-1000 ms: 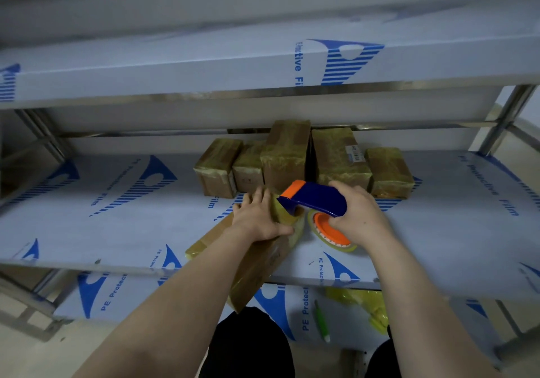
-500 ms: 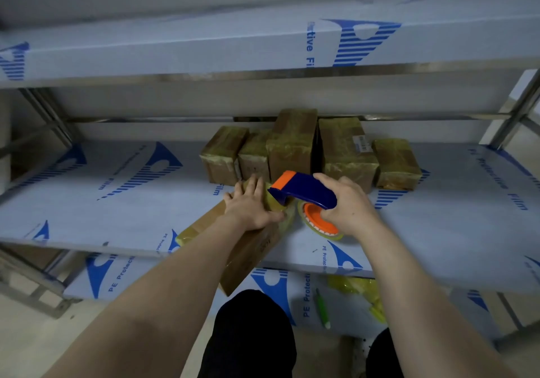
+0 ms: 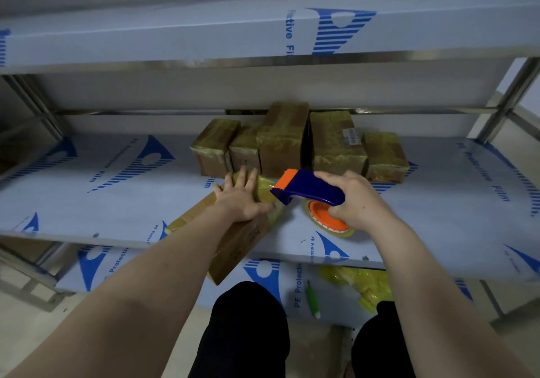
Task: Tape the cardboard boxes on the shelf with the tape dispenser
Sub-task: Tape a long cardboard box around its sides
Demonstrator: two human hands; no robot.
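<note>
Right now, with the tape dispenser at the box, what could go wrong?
The box juts past the front edge of the shelf, steadied only by the flat left hand; a hard pull might tip it off. Its fingers lie close to the front end of the tape dispenser gripped by the right hand, so they could get nicked or taped.

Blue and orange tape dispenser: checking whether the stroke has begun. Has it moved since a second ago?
No: the blue and orange tape dispenser still sits just before the tall taped cardboard box at the back.
</note>
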